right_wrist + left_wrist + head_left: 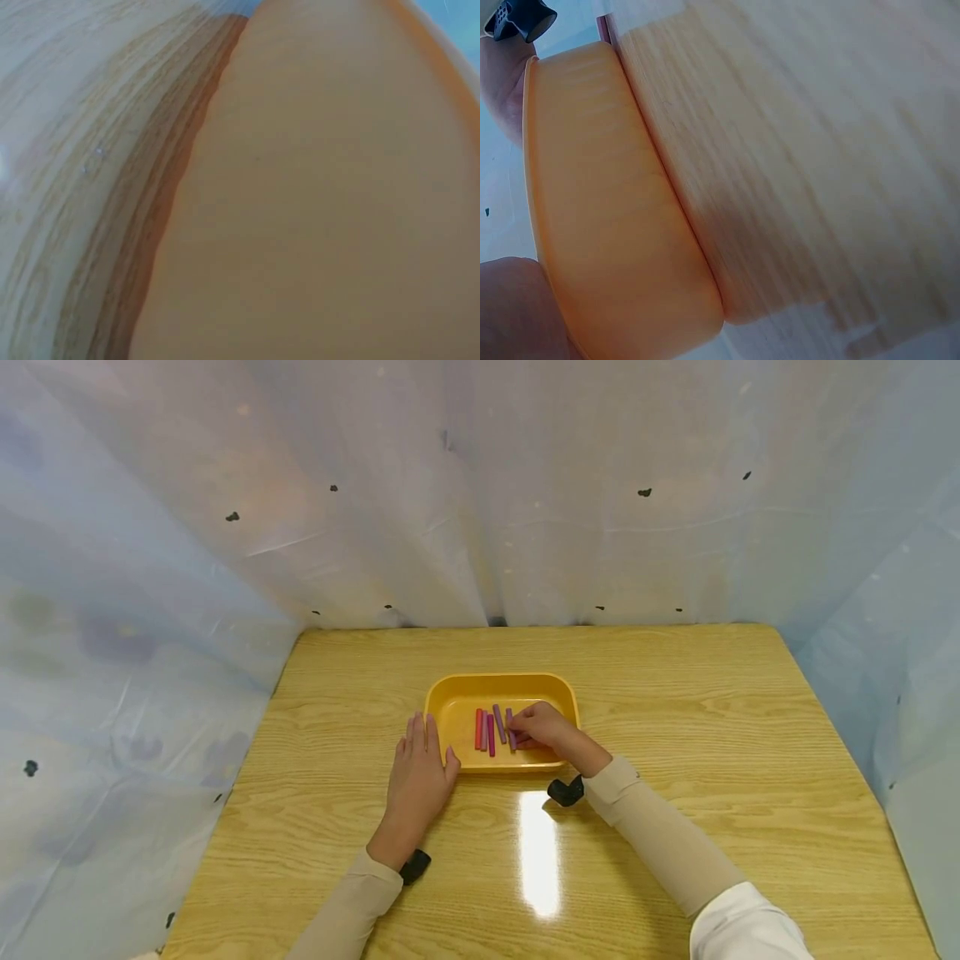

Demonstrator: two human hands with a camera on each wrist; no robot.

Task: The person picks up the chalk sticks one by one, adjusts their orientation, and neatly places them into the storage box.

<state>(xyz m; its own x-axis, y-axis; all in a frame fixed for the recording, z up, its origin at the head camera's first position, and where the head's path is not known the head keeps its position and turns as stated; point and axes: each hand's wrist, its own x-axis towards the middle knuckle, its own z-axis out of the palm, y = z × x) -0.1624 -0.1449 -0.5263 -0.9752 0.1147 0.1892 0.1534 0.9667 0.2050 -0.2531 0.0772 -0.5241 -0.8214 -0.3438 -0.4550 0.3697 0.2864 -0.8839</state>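
Observation:
A yellow tray (498,680) holds several stick-shaped crayons side by side: a red crayon (478,729), a magenta crayon (491,735) and purple ones. My right hand (546,727) reaches over the tray's near right side and pinches the rightmost purple crayon (509,717) between thumb and fingertips. Against the tray's left end lies my left hand (422,772), its fingers straight and its thumb at the near left corner. In the left wrist view, part of the left hand (521,307) shows beside the tray's outer wall (615,202). The right wrist view shows only the tray wall (322,187) and tabletop.
The tray stands on a wood-grain table (375,660). Pale plastic sheeting (487,527) hangs behind the table and along both sides. A bright reflection lies on the tabletop in front of the tray. Each wrist wears a small black camera (566,791).

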